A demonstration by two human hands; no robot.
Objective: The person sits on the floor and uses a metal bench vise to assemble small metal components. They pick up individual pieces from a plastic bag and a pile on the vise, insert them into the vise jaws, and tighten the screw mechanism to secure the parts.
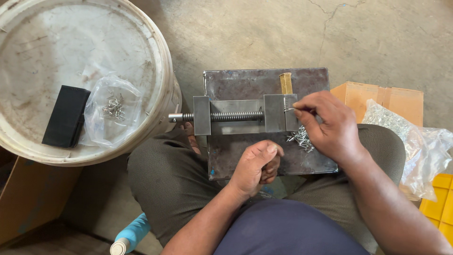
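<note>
Right hand (330, 125): thumb and forefinger pressed together, pinching a thin metal pin (289, 109) at the right end of the vise (245, 114). Pin tip sits at a row of upright pins held in the vise's right block; whether it touches them, can't tell. Other fingers curl under the palm.

Left hand (256, 166): loosely fisted, thumb over curled fingers, resting on the near edge of the steel plate (245, 84). Looks closed on something small, but the contents are hidden, so can't tell what.

Loose pile of small pins (300, 138) lies on the plate between the two hands, just below the vise's right block and touching the right hand's knuckles.

Vise lies flat across the plate's middle, threaded screw running left to right, handle end poking out past the plate's left edge. A brass-coloured piece (285, 82) stands behind the right block.

Plate rests on the person's lap, across both knees.

Left of it: a big white bucket lid (155, 56), scuffed. On it a black box (66, 116) and a clear bag (111, 111) with a few pins inside, bag touching the box.

Right of it: open cardboard box (382, 97) with a clear bag full of shiny metal parts (401, 127) spilling over its edge. Yellow crate (439, 203) at the far right corner. Concrete floor (264, 33), cracked.
</note>
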